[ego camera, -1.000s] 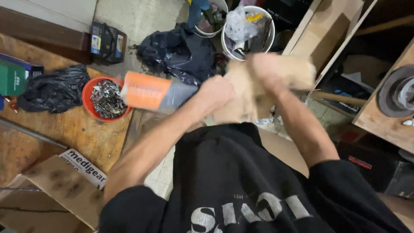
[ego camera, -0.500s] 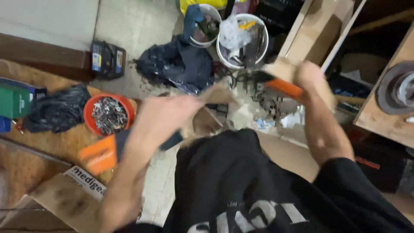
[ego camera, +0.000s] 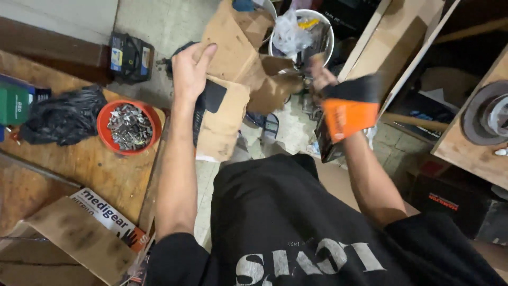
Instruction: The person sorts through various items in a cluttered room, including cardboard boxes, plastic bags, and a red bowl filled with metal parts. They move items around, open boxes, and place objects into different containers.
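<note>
Gripping torn cardboard (ego camera: 233, 79), left hand (ego camera: 190, 69); right hand (ego camera: 323, 79) clamps orange-black box (ego camera: 346, 114).

I see a torn brown cardboard piece (ego camera: 233, 69) held up in front of me, crumpled and folded, a black patch on its lower flap. To its right an orange-and-black box (ego camera: 346, 114) hangs tilted, blurred, orange face toward me, above the floor.

Your view is evenly lit and fairly bright; your right hand (ego camera: 324, 77) and its orange box (ego camera: 346, 119) smear with motion blur.
</note>
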